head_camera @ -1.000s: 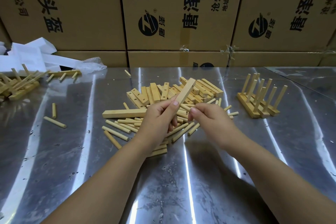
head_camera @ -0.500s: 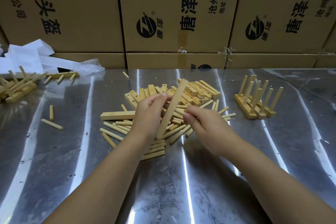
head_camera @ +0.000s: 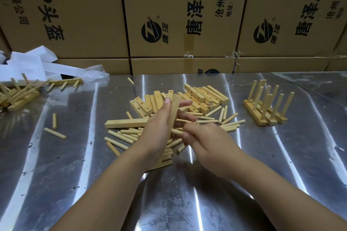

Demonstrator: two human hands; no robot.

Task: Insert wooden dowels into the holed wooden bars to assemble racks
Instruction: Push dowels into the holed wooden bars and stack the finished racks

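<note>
The bar (head_camera: 173, 110) you are working on stands nearly on end above the middle of the bench (head_camera: 187, 202), just over the heap of parts. Your left hand (head_camera: 159, 133) grips it, thumb on the near side and fingers (head_camera: 185, 103) wrapped behind. Holding it upright like that turns one long face toward your other hand, which is probably the holed face, though the holes cannot be made out from here. Your right hand (head_camera: 204, 142) comes in from the side with its fingers curled round a dowel (head_camera: 177, 132). The dowel's free end points at the lower part of the bar and is at or very near its face. You look to be lining up an insertion; whether the tip is in a hole is hidden by your hands.

Your stock lies directly beneath, so each next piece is a short reach. The pile of holed bars (head_camera: 197, 97) is just behind your hands, and the loose dowels (head_camera: 225, 118) fan out to either side. One long bar (head_camera: 125, 123) lies flat to the left. The finished racks (head_camera: 266, 107) stand well apart on the right with their pegs up, out of the way of your working space. Another heap of racks (head_camera: 16, 93) lies at the far left edge. Cardboard boxes (head_camera: 75, 15) wall off the back of the bench.
</note>
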